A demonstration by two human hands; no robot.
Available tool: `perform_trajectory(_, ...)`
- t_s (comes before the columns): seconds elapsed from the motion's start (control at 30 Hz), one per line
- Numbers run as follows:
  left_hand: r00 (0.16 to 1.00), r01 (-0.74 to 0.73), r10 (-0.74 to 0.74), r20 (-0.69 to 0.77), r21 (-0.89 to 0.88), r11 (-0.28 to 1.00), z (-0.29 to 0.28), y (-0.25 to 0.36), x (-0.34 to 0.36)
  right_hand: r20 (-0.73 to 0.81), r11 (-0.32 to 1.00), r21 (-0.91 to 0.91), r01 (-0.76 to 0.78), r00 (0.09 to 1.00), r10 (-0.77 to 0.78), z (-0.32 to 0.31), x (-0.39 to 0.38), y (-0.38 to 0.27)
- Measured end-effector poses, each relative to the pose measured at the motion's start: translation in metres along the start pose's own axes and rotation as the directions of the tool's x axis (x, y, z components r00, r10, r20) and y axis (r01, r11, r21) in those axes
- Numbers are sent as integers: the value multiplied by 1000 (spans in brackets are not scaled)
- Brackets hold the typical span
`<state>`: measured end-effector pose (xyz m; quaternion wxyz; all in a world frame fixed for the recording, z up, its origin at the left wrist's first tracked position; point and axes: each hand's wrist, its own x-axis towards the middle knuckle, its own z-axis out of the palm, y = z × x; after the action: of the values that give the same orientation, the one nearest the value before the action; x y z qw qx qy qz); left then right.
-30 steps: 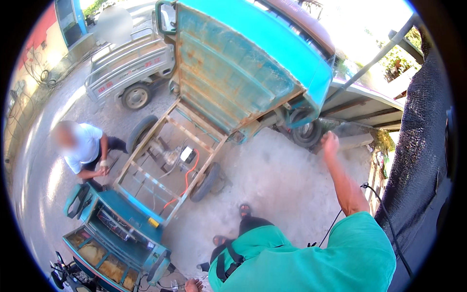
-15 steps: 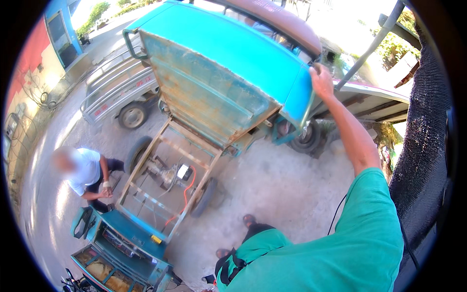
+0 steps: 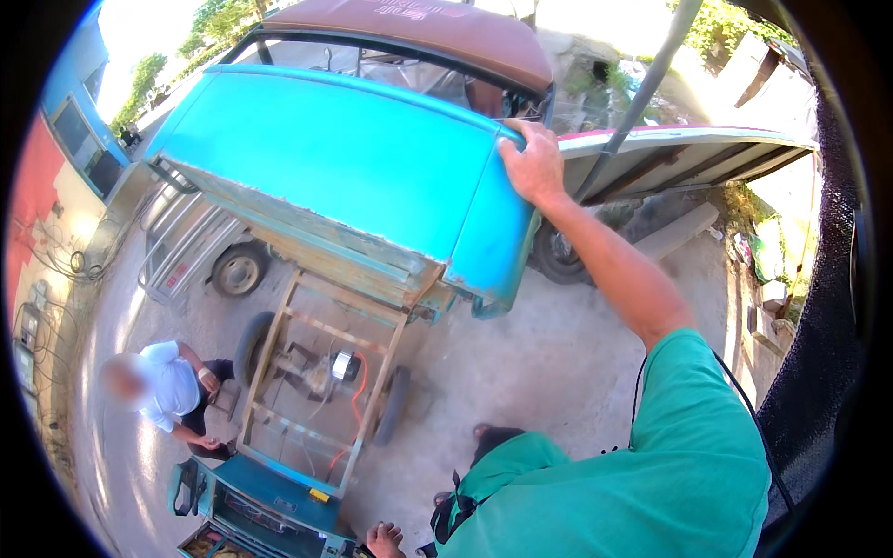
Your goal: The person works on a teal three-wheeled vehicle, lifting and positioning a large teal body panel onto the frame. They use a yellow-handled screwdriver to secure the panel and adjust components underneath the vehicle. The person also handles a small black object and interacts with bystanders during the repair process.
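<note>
My right hand [image 3: 535, 169] is closed over the upper right corner of a turquoise metal cargo bed [image 3: 344, 163], thumb on its smooth face and fingers over the edge. Tilted up, the bed stands above the far end of a bare three-wheeler frame [image 3: 379, 391], its rusty lower edge towards me. Between the frame's rails are a motor [image 3: 345, 365] and an orange cable [image 3: 359, 395]. At the lower picture edge my left hand [image 3: 383, 539] shows only in part, fingers curled, beside the vehicle's turquoise front section [image 3: 279, 493]. What it grips, if anything, is hidden.
A person in a white shirt [image 3: 172, 386] crouches left of the frame. Behind the bed stand a grey cargo trailer [image 3: 200, 242] and a vehicle with a brown roof [image 3: 437, 33]. A slanting grey pole [image 3: 642, 98] and dark netting [image 3: 819, 372] are at right.
The bed's underside has mostly gone from sight and more of its turquoise face shows. My right hand still holds its corner. My left hand has entered view; the crouching person's hands have parted.
</note>
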<state>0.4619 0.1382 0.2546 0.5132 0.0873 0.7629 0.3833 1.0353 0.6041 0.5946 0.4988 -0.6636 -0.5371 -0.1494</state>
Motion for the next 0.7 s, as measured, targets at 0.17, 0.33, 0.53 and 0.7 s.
perform_trajectory(0.17,818,-573,565,107,65,817,123,153,6,-40,999,45,-15,999,16,-5,-2,4)
perform_trajectory(0.33,372,-897,875,309,-124,425,225,316,-50,-68,996,86,-26,997,32,-4,2,6)
perform_trajectory(0.53,34,-947,893,448,-271,171,323,440,-148,-74,993,113,-20,997,29,-3,1,14)
perform_trajectory(0.7,-363,-930,780,510,-242,-276,439,524,-200,-43,987,163,4,999,3,-7,-2,17)
